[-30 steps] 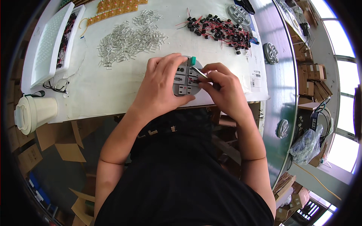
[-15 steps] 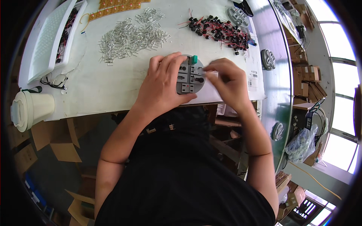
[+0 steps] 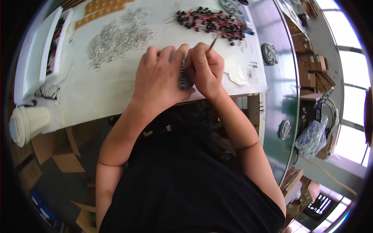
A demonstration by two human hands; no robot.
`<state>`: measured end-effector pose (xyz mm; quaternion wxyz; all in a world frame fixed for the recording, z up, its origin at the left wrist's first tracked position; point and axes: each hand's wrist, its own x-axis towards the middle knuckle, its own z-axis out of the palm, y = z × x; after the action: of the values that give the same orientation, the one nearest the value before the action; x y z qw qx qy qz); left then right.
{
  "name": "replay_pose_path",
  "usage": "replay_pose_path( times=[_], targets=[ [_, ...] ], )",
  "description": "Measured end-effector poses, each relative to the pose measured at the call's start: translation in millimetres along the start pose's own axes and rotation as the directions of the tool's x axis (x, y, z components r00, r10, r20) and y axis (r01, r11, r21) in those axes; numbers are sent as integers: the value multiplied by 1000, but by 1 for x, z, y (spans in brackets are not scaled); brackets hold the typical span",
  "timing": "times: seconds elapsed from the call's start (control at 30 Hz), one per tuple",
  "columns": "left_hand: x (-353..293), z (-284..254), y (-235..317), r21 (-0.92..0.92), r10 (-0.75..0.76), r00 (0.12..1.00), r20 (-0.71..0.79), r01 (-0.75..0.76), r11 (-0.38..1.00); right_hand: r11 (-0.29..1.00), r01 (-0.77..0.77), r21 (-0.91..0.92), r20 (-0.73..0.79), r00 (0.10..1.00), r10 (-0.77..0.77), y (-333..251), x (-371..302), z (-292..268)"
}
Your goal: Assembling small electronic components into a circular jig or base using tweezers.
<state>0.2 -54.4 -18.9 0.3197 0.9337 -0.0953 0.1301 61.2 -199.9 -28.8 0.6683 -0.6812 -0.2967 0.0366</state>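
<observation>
My left hand (image 3: 157,75) is closed around a round grey fixture (image 3: 183,80) near the table's front edge. The fixture is tipped up, so mostly its narrow slotted side shows; a bit of green shows at its top. Close against its right side, my right hand (image 3: 206,70) is closed in a pinch. A thin dark pointed stick-like tool (image 3: 212,44) sticks up out of that fist; its kind and its lower end are hidden by the fingers.
Loose silvery U-shaped metal pieces (image 3: 116,40) lie in a heap at the far left. Small black parts with red wires (image 3: 211,21) are piled far right. A white bin (image 3: 37,120) stands left. More round grey fixtures (image 3: 269,54) sit on the greenish surface at right.
The fixture has gone from face-up to tipped on edge in my left hand. My right hand has moved left against it, and the dark stick now shows in its grip. The view has shifted slightly.
</observation>
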Motion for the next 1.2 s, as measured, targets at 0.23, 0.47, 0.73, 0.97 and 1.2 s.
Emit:
replay_pose_path(
  times=[0.23,0.47,0.73,0.97,1.2],
  targets=[
    [-10,-22,-6,-102,116,972,-207,-139,985,727,26,686,-96,994,56,-86,-15,-49],
    [-32,-12,-19,-339,-80,994,-74,50,939,836,-101,-539,138,969,206,-49,-23,-67],
    [-33,-5,-31,-250,-114,994,5,111,962,594,49,-803,300,895,331,-50,-11,-42],
    [-31,-3,-32,-295,-142,990,2,136,946,555,72,-829,316,879,357,-46,-7,-36],
    [-31,-2,-32,-262,-101,993,-56,83,962,592,37,-805,303,884,357,-47,-7,-35]
  ],
)
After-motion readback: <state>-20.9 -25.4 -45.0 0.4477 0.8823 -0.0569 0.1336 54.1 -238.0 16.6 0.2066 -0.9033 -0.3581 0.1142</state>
